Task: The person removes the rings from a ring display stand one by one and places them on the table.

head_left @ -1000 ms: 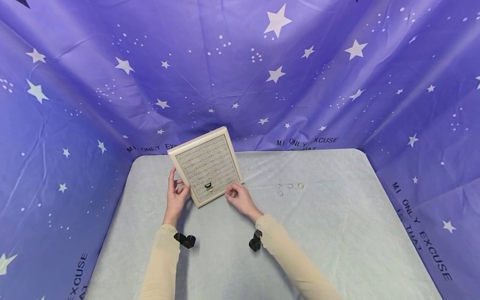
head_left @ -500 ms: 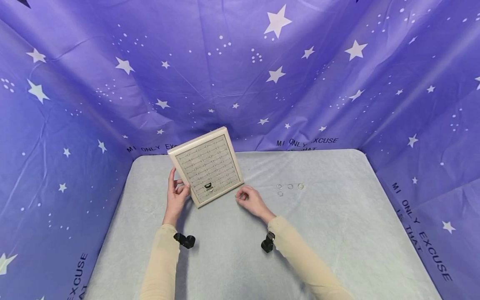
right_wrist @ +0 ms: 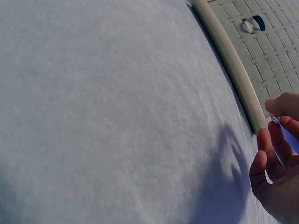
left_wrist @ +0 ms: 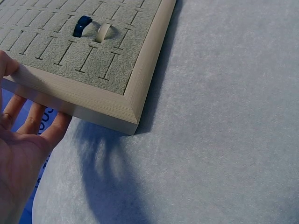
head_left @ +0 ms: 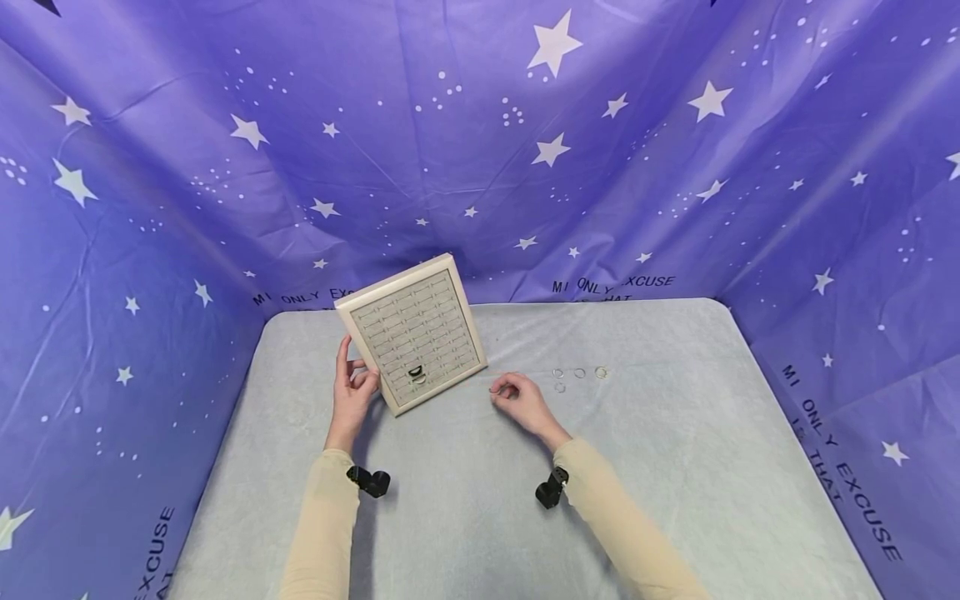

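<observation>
A small silvery ring (right_wrist: 276,120) is pinched in the right hand (head_left: 523,408), just off the lower right corner of a ring display tray (head_left: 411,323) whose left edge the left hand (head_left: 352,406) grips. A dark ring (left_wrist: 82,26) and pale ring (left_wrist: 103,32) sit near its lower left corner; four loose rings (head_left: 580,369) lie toward the table (head_left: 450,500)'s far edge. Laying-out appears underway, calling next for gentle release beside them

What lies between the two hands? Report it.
From the left hand to the right hand, the head view shows the lower part of the ring display board, with a dark ring and a pale ring, then bare grey cloth.
</observation>
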The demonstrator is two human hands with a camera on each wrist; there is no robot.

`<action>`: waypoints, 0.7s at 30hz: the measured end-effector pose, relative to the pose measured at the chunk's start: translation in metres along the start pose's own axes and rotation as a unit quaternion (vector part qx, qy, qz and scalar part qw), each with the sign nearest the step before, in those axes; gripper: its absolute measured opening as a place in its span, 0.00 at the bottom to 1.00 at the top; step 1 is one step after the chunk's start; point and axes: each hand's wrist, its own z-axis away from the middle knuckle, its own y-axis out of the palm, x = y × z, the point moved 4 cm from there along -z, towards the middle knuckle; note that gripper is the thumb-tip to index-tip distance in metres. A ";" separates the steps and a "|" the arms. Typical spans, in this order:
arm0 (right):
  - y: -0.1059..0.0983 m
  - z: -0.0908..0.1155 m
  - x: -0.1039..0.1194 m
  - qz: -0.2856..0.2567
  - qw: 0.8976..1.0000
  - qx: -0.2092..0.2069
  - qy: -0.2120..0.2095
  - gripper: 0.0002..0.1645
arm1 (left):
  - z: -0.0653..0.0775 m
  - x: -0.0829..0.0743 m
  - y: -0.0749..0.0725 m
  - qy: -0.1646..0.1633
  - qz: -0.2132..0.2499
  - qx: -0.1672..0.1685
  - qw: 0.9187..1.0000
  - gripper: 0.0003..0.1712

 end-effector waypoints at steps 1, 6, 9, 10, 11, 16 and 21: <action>-0.002 0.001 -0.001 -0.003 1.000 -0.003 0.006 0.06 | 0.000 0.000 0.000 0.000 0.002 0.001 1.000 0.46; -0.014 0.003 -0.004 -0.019 0.999 -0.020 0.031 0.05 | 0.000 0.000 0.000 -0.001 0.009 -0.001 1.000 0.46; -0.021 0.003 -0.007 -0.024 0.998 -0.031 0.041 0.05 | 0.000 0.000 0.000 -0.002 0.013 -0.003 1.000 0.46; -0.023 0.004 -0.009 -0.026 0.998 -0.035 0.041 0.04 | 0.000 0.001 0.000 -0.002 0.013 -0.003 1.000 0.46; -0.025 0.004 -0.010 -0.029 0.998 -0.038 0.043 0.04 | 0.000 0.001 0.000 -0.003 0.013 -0.003 1.000 0.46; -0.036 0.007 -0.014 -0.032 0.997 -0.050 0.051 0.04 | 0.000 0.001 0.000 -0.002 0.009 -0.005 1.000 0.46; -0.050 0.013 0.003 -0.039 0.996 -0.054 0.052 0.05 | 0.000 0.001 0.000 -0.006 0.007 -0.004 1.000 0.46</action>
